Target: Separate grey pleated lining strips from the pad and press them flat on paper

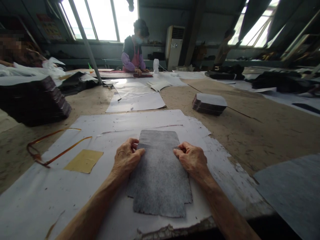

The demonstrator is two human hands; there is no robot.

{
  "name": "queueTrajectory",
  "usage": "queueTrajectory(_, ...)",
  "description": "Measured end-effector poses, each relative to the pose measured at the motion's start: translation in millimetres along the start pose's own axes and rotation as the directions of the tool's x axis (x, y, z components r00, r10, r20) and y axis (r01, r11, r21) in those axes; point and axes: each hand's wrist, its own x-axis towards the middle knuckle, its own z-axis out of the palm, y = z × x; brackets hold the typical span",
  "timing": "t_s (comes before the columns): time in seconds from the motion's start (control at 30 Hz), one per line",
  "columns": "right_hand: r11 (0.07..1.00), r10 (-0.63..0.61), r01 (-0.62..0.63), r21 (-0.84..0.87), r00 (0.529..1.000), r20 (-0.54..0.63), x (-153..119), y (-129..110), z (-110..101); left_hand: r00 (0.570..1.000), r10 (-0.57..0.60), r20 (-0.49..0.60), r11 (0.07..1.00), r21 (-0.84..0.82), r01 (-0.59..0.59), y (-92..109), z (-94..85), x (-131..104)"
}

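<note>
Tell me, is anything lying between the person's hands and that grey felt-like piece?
Nothing visible does. The left hand and the right hand already rest on opposite side edges of the grey felt piece, which lies flat on the white paper sheet.

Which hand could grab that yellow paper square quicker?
Probably the left hand. It rests on the left edge of the grey felt piece, and the yellow square lies just to its left. The right hand is across the felt.
</note>
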Motion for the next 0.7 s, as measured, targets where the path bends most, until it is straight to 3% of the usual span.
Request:
queueTrajectory(0.3,1.0,0.012,-0.012,-0.013,1.0,-0.005,-0.4,-2.3,-1.0,0.997,-0.009,-0.082,1.0,0.025,0.011,0.8,2.3,1.5)
queueTrajectory(0.7,1.0,0.009,-0.009,0.005,1.0,-0.004,1.2,0.2,1.3,0.997,-0.019,-0.078,0.996,0.082,0.026,2.0,2.0,3.2)
